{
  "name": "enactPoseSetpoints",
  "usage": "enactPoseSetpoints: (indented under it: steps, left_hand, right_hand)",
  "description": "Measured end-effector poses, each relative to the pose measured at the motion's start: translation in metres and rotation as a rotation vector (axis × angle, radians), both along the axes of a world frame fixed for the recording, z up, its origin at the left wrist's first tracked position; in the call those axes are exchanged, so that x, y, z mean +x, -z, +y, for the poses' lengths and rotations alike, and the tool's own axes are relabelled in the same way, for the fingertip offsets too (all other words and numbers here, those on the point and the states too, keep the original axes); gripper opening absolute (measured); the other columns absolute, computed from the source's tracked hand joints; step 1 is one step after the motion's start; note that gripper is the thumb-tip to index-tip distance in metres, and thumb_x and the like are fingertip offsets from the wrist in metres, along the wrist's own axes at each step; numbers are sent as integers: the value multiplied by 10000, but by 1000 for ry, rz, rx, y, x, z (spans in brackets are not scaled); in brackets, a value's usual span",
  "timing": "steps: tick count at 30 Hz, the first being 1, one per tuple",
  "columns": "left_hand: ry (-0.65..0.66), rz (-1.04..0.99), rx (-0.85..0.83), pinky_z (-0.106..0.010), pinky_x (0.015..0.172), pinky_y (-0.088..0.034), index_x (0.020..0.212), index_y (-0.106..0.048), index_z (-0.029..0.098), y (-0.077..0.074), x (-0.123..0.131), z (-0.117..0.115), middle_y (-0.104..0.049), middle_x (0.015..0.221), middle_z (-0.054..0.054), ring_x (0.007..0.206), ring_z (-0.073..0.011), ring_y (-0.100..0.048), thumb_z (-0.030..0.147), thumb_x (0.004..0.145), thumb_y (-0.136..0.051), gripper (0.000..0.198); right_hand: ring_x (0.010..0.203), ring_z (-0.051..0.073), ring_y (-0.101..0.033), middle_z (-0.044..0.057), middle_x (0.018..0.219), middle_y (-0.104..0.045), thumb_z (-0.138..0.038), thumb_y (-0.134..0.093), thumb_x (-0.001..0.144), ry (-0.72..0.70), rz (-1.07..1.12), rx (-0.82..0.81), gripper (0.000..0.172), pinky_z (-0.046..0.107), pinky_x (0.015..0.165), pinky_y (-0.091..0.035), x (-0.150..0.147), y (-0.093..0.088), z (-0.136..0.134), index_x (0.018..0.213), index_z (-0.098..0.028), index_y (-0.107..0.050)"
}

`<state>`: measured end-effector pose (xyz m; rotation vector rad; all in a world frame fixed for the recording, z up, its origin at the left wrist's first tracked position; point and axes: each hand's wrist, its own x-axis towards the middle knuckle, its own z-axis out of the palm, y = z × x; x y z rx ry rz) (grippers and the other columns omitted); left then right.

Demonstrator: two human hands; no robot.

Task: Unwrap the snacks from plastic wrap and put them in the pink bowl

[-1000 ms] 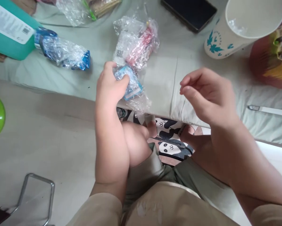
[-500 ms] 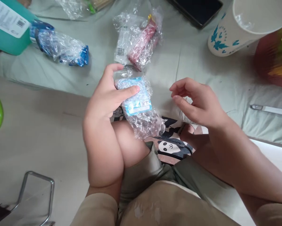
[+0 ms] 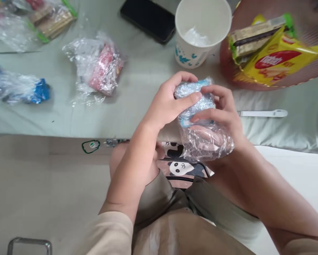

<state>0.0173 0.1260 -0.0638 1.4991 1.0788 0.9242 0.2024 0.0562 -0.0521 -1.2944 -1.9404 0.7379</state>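
A light-blue packet (image 3: 196,102) in crinkled clear plastic wrap is held up over the front edge of the cloth-covered table. My left hand (image 3: 172,101) grips its left side, the thumb lying across the top face. From the right, my right hand (image 3: 225,113) has its fingers closed on the same packet. Loose clear wrap (image 3: 204,143) hangs below the packet, beneath my right fingers. Just beyond my hands stands a white paper cup (image 3: 189,56) with some clear plastic inside.
A red basket (image 3: 226,69) holds a yellow snack pack (image 3: 278,60). A white-handled tool (image 3: 267,113) lies right of my hands. Behind are a black phone (image 3: 148,19), a red wrapped item (image 3: 102,69), a blue wrapped item (image 3: 40,91) and bagged wooden sticks (image 3: 52,23).
My left hand has carried the wrapped packet rightward, and my right hand has come onto it. The camera view has shifted right, bringing the basket and its snacks further into sight.
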Motion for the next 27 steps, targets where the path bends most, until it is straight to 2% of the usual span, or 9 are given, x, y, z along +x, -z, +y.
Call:
enactPoseSetpoints:
  steps: [4,7,10,13,17,19,21,24,27]
  left_hand:
    - [113,-28,5,-367,888,-583,1069,-669,261,3,23,3,-734,1098,-19,1067,-253,-707,426,816,-824,340]
    - [149,-39,11,-352,878,-575,1089,-667,255,10,32,3,-734,1123,-31,1012,-231,-704,490,830,-799,374]
    - [136,-58,31,-349,865,-579,1071,-677,254,17,35,1,-738,1097,-29,974,-220,-705,578,818,-793,428]
    - [125,-124,49,-362,889,-586,1069,-700,252,21,31,-3,-735,1116,-34,1002,-226,-705,617,850,-749,429]
    - [251,-361,-127,-405,928,-606,1203,-685,259,20,21,-12,-721,1203,-66,1081,-263,-711,787,919,-505,626]
    - [297,-324,-128,-391,923,-609,1256,-655,270,20,17,-14,-710,1244,-72,1089,-269,-711,785,837,-644,664]
    - [248,-207,-34,-354,922,-597,1231,-657,276,21,13,-14,-708,1244,-61,1082,-249,-707,652,792,-797,595]
    - [96,-152,56,-323,893,-586,1153,-675,281,28,9,-11,-716,1170,-38,1048,-218,-706,578,862,-769,426]
    - [-23,-178,66,-307,796,-588,1226,-633,318,37,4,-6,-707,1076,-23,939,-198,-721,623,873,-738,478]
  right_hand:
    - [1356,328,-520,64,1339,-593,-426,-703,875,19,83,200,145,579,1205,-409,18,10,1,833,-292,-737]
    - [1218,286,-586,65,1188,-639,-321,-695,888,134,63,250,84,529,1108,-483,18,11,3,816,-277,-701]
    - [1047,251,-621,62,1082,-614,-332,-715,878,266,94,238,92,477,969,-530,13,10,6,861,-265,-653]
    - [1031,247,-598,60,1058,-570,-387,-753,851,342,112,211,225,456,942,-517,9,11,8,942,-257,-593]
    - [1003,235,-583,52,1030,-546,-362,-731,847,407,132,183,271,427,884,-520,4,15,10,988,-255,-526]
    - [984,223,-586,45,1020,-554,-356,-717,845,414,153,137,271,402,853,-524,3,14,9,988,-258,-508]
    - [988,212,-601,45,1034,-579,-376,-677,870,390,201,89,249,372,825,-530,3,9,8,1012,-259,-509]
    - [964,199,-634,48,1032,-634,-369,-568,936,352,194,67,160,351,799,-535,13,-3,2,1046,-255,-546]
    - [863,214,-646,44,933,-675,-242,-564,898,390,-64,121,100,391,806,-524,37,-10,-8,990,-255,-600]
